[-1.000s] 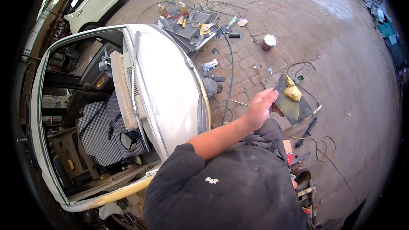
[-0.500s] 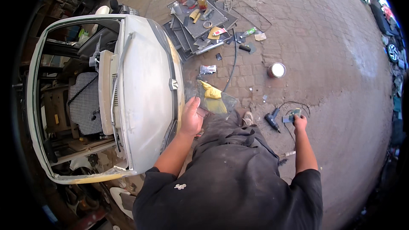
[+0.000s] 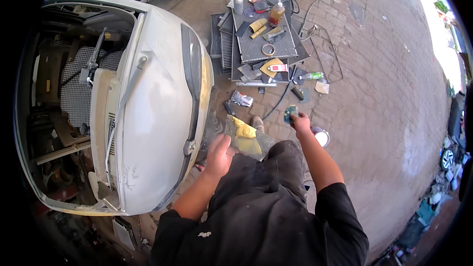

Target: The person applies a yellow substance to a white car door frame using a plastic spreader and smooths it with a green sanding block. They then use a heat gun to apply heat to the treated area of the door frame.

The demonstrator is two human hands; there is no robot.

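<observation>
Gripping a flat sheet [image 3: 267,144] by its near left edge, the left hand [image 3: 219,156] has its thumb on top; the fingers underneath are mostly hidden. A thick lump of yellow paste [image 3: 245,129] sits on the sheet, with a thinner smear beside it, above the person's thighs. The right hand [image 3: 301,121], out ahead to the right and apart from the sheet, pinches a small flat green piece [image 3: 290,115], perhaps a spreader, though it shows too small to be sure. Just beyond the right forearm, a round tin [image 3: 321,139] with a pale top stands on the paving [image 3: 364,118].

To the left is a whitish vehicle body [image 3: 157,98]. Ahead, a stack of finned panels [image 3: 250,47] carries two bottles of amber liquid [image 3: 277,15], a tape ring [image 3: 268,49] and a red-and-white tube [image 3: 278,68]. A crumpled wrapper [image 3: 242,98] lies nearer, on the ground.
</observation>
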